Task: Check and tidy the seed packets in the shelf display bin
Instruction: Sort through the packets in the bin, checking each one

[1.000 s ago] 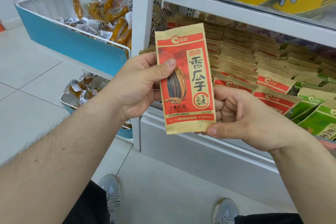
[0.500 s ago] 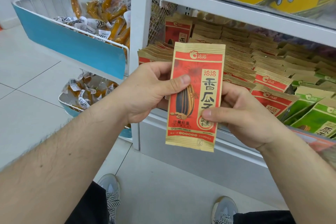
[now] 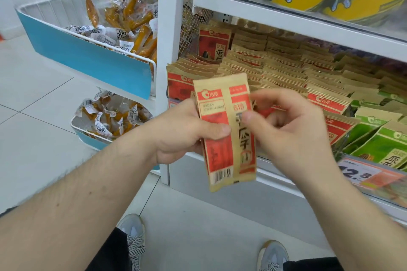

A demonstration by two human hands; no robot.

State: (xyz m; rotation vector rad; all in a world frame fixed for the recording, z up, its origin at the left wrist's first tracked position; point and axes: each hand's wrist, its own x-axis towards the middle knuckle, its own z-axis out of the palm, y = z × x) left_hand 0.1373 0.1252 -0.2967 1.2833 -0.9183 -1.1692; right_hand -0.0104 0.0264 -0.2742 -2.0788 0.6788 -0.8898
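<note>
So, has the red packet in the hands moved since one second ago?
Yes. The red packet has come down against the white shelf edge and turned, so its back with the barcode now partly shows. Both hands hold it.

I have one red and tan seed packet [image 3: 224, 132] upright in front of the shelf display bin [image 3: 275, 179], just over its front edge toward the left end. It is bent along its length, so its back panel with the barcode at the bottom faces me on the left and part of the front with large dark characters shows on the right. My left hand [image 3: 182, 132] grips its left edge, thumb across the back panel; my right hand [image 3: 286, 132] pinches its right side. In the bin, red packets [image 3: 275, 68] stand in tight rows from the left end to the middle, one standing taller at the back left corner. Green packets [image 3: 378, 138] fill the right end.
</note>
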